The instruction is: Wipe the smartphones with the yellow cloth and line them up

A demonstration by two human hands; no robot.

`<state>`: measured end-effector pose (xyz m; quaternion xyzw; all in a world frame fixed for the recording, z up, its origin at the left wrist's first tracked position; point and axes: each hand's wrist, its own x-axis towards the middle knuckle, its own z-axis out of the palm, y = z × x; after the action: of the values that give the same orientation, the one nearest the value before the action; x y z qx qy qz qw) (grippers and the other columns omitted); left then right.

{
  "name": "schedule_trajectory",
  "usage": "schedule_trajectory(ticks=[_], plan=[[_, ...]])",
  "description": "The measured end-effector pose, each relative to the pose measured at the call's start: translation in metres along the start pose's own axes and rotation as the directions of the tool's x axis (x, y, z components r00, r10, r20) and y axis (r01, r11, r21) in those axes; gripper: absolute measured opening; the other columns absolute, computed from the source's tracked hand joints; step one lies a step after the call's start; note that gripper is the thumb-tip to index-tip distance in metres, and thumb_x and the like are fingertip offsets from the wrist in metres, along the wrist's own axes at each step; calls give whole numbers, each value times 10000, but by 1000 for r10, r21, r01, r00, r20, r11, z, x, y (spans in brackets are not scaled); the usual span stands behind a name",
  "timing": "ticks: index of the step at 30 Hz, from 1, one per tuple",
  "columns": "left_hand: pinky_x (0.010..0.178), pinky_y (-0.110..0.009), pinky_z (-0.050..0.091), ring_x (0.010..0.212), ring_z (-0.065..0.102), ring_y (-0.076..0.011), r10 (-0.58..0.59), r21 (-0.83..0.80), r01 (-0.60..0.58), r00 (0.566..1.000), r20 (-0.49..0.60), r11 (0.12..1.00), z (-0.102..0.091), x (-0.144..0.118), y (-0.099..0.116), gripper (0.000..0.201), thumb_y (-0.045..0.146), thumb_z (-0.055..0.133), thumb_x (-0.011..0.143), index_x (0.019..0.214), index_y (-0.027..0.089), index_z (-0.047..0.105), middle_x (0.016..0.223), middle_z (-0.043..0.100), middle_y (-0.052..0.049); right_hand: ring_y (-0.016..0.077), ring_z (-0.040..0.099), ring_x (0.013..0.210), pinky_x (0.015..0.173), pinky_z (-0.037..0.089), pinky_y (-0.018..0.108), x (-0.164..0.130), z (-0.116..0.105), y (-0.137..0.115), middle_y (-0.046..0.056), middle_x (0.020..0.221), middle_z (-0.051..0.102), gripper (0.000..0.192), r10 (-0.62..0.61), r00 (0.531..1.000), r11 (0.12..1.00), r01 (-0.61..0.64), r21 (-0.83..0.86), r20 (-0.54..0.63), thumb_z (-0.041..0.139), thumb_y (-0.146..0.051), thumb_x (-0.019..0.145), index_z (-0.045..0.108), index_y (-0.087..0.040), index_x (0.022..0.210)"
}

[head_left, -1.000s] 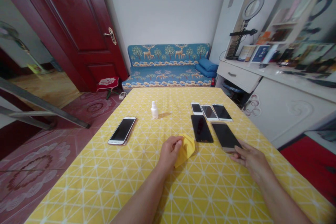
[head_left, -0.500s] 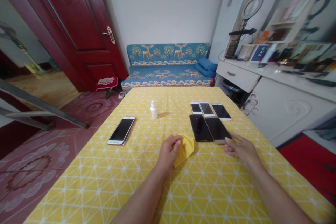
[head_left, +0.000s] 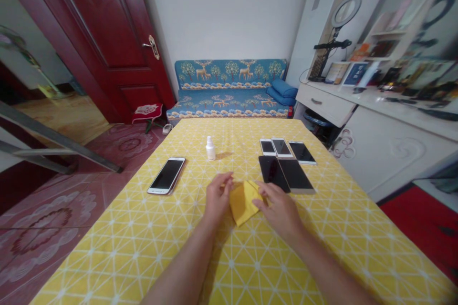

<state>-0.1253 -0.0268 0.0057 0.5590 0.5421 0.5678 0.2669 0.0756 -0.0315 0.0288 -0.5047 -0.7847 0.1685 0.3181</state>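
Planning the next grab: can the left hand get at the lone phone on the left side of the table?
Probably yes. The left hand holds the yellow cloth, and only bare tablecloth lies between it and the phone.

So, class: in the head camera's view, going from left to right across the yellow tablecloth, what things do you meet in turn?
Lone phone → white spray bottle → left hand → yellow cloth → right hand, then the cluster of phones beyond it. Both hands grip the cloth.
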Motion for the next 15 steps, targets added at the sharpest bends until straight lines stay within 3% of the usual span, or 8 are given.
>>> schedule_trajectory(ticks=[2, 4, 6, 8, 11, 15], plan=[[933, -404, 451, 1037, 580, -233, 206, 345, -139, 965, -164, 928, -30, 13, -3, 301, 310, 481, 895, 1097, 203, 677, 1061, 647, -105, 262, 525, 1207, 1019, 423, 412, -6, 20, -24, 94, 1281, 594, 499, -111, 991, 993, 113, -19, 71, 657, -340, 783, 591, -226, 1264], [1038, -486, 340, 1180, 490, -286, 291, 645, -21, 903, -315, 764, -64, 23, -6, 342, 303, 477, 890, 1161, 187, 651, 1157, 611, -138, 291, 408, 1325, 1097, 343, 461, -11, 36, -35, 101, 1403, 496, 573, -134, 984, 988, 141, -61, 117, 701, -338, 743, 575, -233, 1292], [1071, -552, 249, 1303, 370, -344, 292, 779, 179, 858, -422, 600, -92, 28, -12, 444, 322, 486, 879, 1288, 166, 563, 1308, 521, -182, 298, 363, 1359, 1119, 315, 475, -15, 47, -35, 117, 1441, 456, 561, -113, 986, 987, 125, -96, 126, 683, -308, 755, 570, -207, 1296], [1060, -610, 195, 1364, 261, -413, 224, 815, 345, 845, -486, 465, -111, 28, -20, 618, 385, 514, 854, 1402, 114, 424, 1393, 421, -250, 293, 340, 1377, 1126, 309, 481, -18, 53, -29, 128, 1461, 429, 526, -90, 992, 989, 100, -107, 90, 632, -257, 782, 556, -185, 1298], [1039, -617, 194, 1326, 307, -466, 31, 823, 463, 866, -499, 329, -122, 27, -30, 789, 461, 539, 817, 1443, 35, 318, 1344, 433, -320, 305, 281, 1410, 1123, 304, 523, -20, 56, -18, 135, 1497, 368, 572, -74, 997, 993, 72, -88, -12, 597, -222, 786, 487, -191, 1346], [980, -550, 305, 1137, 513, -427, -122, 804, 512, 857, -500, 303, -125, 30, -28, 816, 502, 551, 789, 1435, 56, 330, 1184, 557, -283, 326, 314, 1391, 1099, 333, 545, -20, 56, -10, 155, 1481, 377, 655, -44, 996, 997, 40, -59, -75, 611, -246, 776, 408, -183, 1396]])
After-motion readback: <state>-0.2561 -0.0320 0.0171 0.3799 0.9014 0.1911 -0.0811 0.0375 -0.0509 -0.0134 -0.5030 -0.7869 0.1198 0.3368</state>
